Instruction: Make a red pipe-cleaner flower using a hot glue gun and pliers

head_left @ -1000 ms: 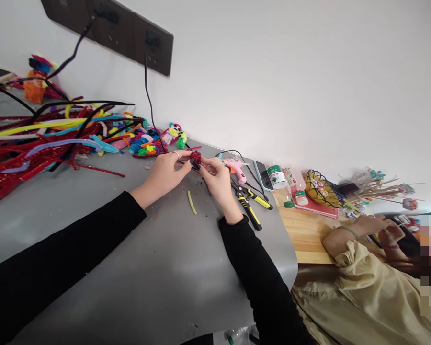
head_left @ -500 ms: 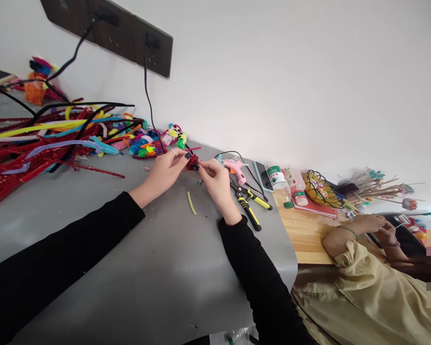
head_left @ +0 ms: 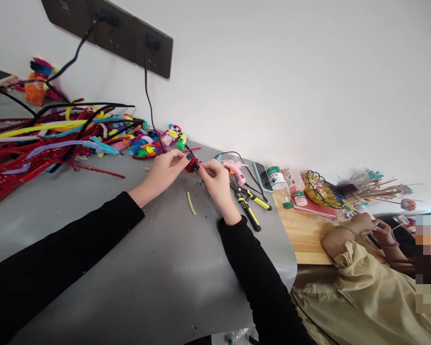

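Observation:
Between my two hands is a small, dark red, glittery piece (head_left: pixel 192 164), held above the grey table (head_left: pixel 158 268). The fingers of my left hand (head_left: pixel 167 170) pinch it from the left, and a ring shows on one finger. My right hand (head_left: pixel 215 179) is closed on its right side, with thumb and fingertips together. The fingers partly cover the piece, so its shape is hard to tell. A short pale yellow strip (head_left: pixel 191 203) lies on the table below the hands.
Pliers (head_left: pixel 249 211), a pink glue gun (head_left: pixel 236 170) and a phone (head_left: pixel 263 176) lie right of my hands. Colourful pipe cleaners (head_left: pixel 39 143) pile up at the left. Further right are a bottle (head_left: pixel 277 178), a yellow basket (head_left: pixel 321 189) and another person's arm (head_left: pixel 339 242).
The red piece has turned slightly between my fingers, while my hands stay almost in place. At the right, the other person's hands and head have shifted a little.

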A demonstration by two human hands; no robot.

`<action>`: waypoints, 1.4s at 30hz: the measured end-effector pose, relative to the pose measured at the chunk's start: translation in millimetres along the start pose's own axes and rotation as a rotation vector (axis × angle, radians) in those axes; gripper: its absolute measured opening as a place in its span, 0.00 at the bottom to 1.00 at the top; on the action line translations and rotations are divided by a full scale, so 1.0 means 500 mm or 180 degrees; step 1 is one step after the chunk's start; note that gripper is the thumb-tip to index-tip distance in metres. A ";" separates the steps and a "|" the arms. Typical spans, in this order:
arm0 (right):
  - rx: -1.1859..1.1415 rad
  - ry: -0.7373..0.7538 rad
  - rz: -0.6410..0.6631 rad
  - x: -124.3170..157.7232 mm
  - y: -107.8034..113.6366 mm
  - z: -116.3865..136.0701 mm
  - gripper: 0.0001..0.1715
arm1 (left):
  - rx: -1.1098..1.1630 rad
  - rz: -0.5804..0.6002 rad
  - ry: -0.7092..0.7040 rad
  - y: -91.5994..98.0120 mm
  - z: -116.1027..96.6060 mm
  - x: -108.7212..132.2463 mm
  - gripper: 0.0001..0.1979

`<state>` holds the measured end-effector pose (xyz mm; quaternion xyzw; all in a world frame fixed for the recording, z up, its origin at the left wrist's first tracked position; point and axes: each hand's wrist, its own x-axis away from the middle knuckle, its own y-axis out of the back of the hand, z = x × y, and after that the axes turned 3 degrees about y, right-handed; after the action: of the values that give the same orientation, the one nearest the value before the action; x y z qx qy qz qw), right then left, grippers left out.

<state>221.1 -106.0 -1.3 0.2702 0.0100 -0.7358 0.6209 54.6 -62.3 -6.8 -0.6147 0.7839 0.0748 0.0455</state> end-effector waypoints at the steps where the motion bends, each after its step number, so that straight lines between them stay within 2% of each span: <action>1: 0.0003 0.0005 0.0000 0.000 0.000 0.001 0.13 | 0.0017 0.0018 -0.0006 0.000 -0.002 0.001 0.22; 7: -0.0020 -0.0035 0.0050 0.001 -0.002 0.003 0.17 | 0.0330 0.0082 0.0238 0.000 -0.004 -0.001 0.23; 16: -0.0199 -0.0109 0.0267 -0.006 0.010 0.003 0.14 | 0.0499 -0.0024 0.0463 0.005 -0.005 -0.010 0.17; 25: -0.0757 -0.0443 0.0186 -0.018 0.024 0.006 0.19 | 0.1153 0.0234 0.0596 -0.001 -0.026 -0.002 0.18; 34: -0.0781 -0.0295 -0.0067 -0.018 0.022 0.009 0.19 | 0.1428 0.0297 0.0689 -0.004 -0.034 0.000 0.24; 38: -0.0878 -0.0471 -0.0080 -0.020 0.020 0.004 0.22 | 0.1521 0.0384 0.0677 -0.004 -0.040 0.003 0.25; 42: -0.1295 -0.0676 -0.0037 -0.020 0.020 0.002 0.21 | 0.1664 0.0464 0.0696 -0.003 -0.040 0.004 0.24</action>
<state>230.7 -99.8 7.1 0.0604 0.0943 -0.7465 0.6559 56.1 -68.1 12.6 -0.5285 0.8190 -0.1934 0.1121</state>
